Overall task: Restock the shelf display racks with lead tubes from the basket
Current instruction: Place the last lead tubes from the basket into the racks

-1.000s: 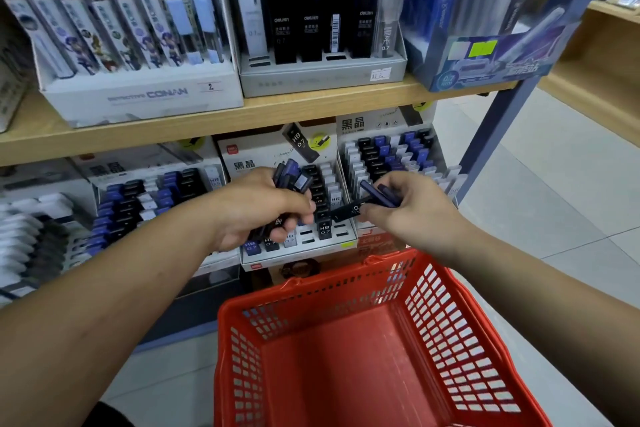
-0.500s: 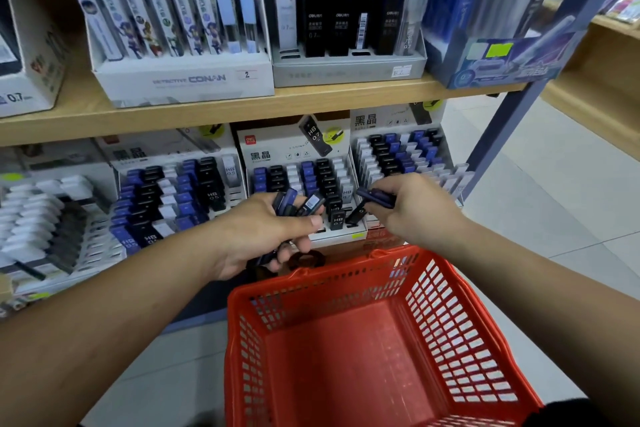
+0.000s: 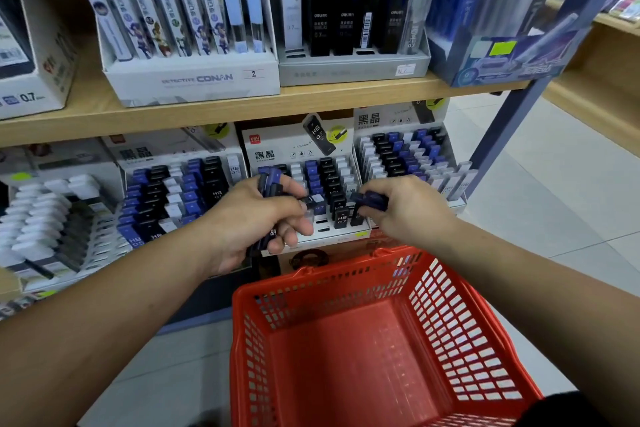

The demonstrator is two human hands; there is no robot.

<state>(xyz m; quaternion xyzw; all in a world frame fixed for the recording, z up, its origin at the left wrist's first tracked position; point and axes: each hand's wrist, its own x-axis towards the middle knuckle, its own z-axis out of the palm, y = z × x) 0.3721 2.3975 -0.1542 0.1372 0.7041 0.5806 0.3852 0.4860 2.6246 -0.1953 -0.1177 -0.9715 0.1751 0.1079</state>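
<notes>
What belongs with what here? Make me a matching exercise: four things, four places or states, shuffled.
1 left hand
2 right hand
3 red basket
4 Conan display box

A on the upper shelf
B grips an upright bundle of lead tubes
C below both hands
D pinches level blue lead tubes

Pairs: 1-B, 2-D, 3-C, 4-A
</notes>
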